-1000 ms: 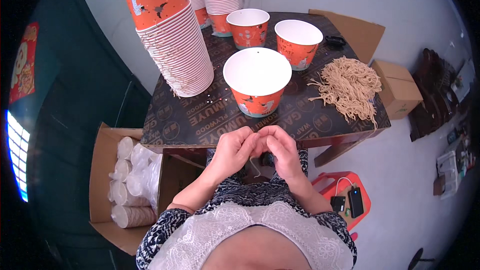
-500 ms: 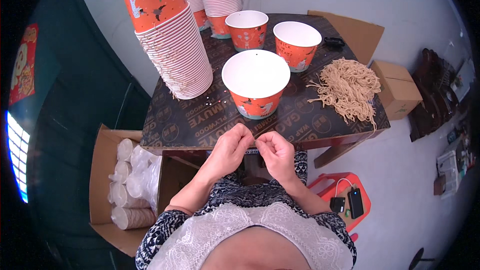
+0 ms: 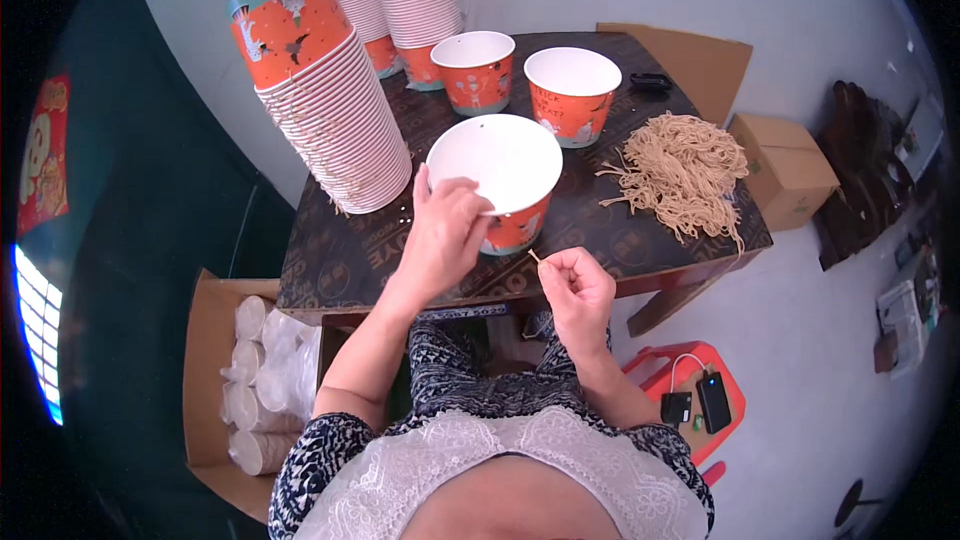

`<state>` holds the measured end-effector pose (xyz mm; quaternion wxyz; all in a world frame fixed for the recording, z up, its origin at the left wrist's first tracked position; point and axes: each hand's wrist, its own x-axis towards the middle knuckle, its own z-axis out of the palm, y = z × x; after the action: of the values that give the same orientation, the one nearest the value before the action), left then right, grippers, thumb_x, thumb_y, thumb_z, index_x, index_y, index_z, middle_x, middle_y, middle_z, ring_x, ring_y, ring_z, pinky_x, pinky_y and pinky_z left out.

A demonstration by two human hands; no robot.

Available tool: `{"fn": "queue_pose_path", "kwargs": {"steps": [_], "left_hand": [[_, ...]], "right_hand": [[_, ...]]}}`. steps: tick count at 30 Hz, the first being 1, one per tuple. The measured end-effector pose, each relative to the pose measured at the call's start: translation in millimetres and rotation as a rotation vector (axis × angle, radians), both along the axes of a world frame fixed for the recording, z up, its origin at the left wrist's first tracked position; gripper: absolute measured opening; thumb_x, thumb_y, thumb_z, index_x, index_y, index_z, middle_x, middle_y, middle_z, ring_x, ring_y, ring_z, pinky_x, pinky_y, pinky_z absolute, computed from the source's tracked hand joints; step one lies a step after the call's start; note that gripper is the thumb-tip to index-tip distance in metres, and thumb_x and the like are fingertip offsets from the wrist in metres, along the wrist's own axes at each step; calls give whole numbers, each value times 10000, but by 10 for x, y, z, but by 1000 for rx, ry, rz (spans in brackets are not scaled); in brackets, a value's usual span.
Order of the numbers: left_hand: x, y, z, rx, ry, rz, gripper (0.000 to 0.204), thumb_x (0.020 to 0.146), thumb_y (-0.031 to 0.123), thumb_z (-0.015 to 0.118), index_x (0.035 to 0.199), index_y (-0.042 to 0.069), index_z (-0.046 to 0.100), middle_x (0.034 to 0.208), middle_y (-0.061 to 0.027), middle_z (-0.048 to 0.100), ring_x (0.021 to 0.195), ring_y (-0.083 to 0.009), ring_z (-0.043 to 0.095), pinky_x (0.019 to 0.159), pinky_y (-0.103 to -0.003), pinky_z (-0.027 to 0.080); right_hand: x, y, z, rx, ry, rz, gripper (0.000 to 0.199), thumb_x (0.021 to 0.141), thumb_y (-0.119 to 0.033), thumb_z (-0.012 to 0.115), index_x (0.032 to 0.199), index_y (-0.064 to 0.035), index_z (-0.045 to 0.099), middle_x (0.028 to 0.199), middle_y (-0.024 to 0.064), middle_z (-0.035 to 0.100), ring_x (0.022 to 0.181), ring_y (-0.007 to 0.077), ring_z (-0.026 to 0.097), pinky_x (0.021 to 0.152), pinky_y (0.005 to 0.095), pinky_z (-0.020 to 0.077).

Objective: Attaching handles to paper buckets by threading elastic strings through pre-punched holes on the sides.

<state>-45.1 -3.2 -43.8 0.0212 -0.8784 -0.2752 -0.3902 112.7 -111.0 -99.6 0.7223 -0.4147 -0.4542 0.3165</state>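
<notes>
The nearest orange paper tub [image 3: 522, 228], with a white inside, stands upright near the table's front edge. My left hand [image 3: 442, 235] is at its near left rim, fingers apart, some of them reaching over the edge; I cannot tell how firmly they touch. Just right of and below that tub, my right hand [image 3: 578, 290] is closed in a pinch. A short end of beige string [image 3: 534, 256] sticks out between thumb and forefinger; the rest of it is hidden in the hand. A loose heap of the same beige string [image 3: 685, 172] lies at the table's right side.
Two more tubs, one left [image 3: 476, 88] and one right [image 3: 570, 110], stand behind. A tall leaning stack of tubs [image 3: 345, 130] rises at the left of the dark table [image 3: 400, 270]. An open carton [image 3: 205, 370] holds wrapped lids or cups; a red stool [image 3: 735, 385] carries small devices.
My hands were together at the table's front edge and have parted. The left has gone up to the tub's rim; the right has moved slightly right, with a string end now showing.
</notes>
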Motion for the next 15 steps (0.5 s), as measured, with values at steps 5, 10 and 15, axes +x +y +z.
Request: {"fn": "queue_pose_path", "kwargs": {"steps": [5,10,15], "left_hand": [[141,-320,64,-105,30,-71,174,784,44,715,934,61,629,835,-66,647,840,-252,650,1109,-601,276],[120,-422,203,-151,-65,-85,245,806,33,705,1036,54,625,834,-57,646,846,-249,648,1108,-571,292],[2,-353,283,-135,-133,-74,165,848,7,661,1006,49,641,852,-58,654,819,-243,646,1106,-544,300]], "right_hand": [[111,-22,43,-50,-34,-65,103,901,-20,653,812,-15,602,646,-96,497,563,-32,382,490,164,294],[166,-14,40,-89,7,-63,104,898,-13,646,804,-11,603,644,-93,503,561,-31,391,489,167,300],[153,29,53,-94,31,-23,80,900,2,643,827,-13,612,685,-94,512,589,-29,407,519,155,302]]}}
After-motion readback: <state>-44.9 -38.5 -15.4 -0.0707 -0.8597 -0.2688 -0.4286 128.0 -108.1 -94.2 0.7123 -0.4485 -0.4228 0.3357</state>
